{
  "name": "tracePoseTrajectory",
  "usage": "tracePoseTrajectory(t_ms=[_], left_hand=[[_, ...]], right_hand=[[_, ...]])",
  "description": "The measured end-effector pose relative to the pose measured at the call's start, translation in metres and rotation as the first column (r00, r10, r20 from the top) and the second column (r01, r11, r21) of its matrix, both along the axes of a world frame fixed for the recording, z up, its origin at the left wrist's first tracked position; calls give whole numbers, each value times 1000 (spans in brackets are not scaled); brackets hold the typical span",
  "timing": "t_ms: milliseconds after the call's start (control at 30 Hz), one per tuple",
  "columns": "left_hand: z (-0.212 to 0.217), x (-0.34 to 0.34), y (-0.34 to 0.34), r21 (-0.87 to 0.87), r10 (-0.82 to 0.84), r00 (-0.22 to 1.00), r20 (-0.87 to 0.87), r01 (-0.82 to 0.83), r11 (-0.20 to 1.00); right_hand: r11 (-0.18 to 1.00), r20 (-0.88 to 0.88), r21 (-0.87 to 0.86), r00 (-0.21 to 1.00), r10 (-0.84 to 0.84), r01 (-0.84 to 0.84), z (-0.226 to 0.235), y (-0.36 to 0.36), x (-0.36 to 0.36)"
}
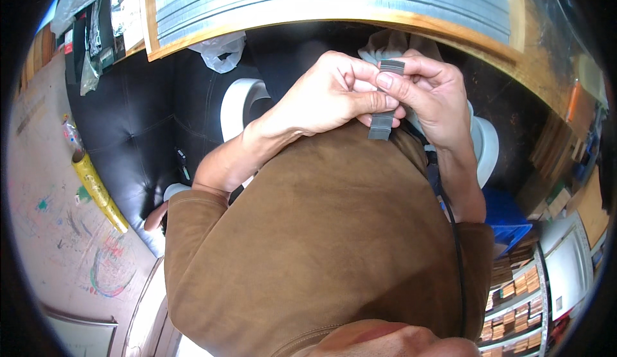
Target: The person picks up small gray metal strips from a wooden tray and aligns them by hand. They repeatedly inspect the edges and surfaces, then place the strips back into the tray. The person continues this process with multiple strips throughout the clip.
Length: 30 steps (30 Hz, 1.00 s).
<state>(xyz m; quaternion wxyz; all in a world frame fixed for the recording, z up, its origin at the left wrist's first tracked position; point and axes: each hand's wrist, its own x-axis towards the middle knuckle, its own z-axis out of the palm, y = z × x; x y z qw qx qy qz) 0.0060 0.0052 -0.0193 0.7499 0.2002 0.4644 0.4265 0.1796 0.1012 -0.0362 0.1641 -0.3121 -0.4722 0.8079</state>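
Note:
A small bundle of dark grey flat strips [381,125] is held between both hands in front of my chest, tilted, with its lower end sticking out below the fingers. My left hand [334,93] is closed around its middle, the thumb lying across it. At the upper end, my right hand [432,93] pinches the strips between thumb and forefinger. Fingers cover much of the bundle, so the number of strips cannot be made out. The brown shirt [308,228] I wear lies right under the lower end.
Ahead is a wooden-framed tray [193,41] of long grey strips. White chair arms [232,109] flank me. Black padded seating [116,125] and a yellow tube [99,190] are on the left; a blue bin [508,232] and shelves of wooden blocks [514,321] on the right.

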Motion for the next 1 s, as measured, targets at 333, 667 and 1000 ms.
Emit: tracePoseTrajectory(t_ms=[333, 667, 1000], left_hand=[[-1, 6, -6, 36, 18, 1000, -7, -18, 999], [0, 4, -3, 44, 17, 998, -58, -15, 999], [7, -13, 23, -12, 47, 999, -4, -47, 999]], right_hand=[[996, -12, 86, 1000, 3, -2, -1, -3, 3], [999, 1, 46, 1000, 14, -14, -1, 0, 2], [968, -84, -213, 985, -149, 129, 3, 7, -14]])
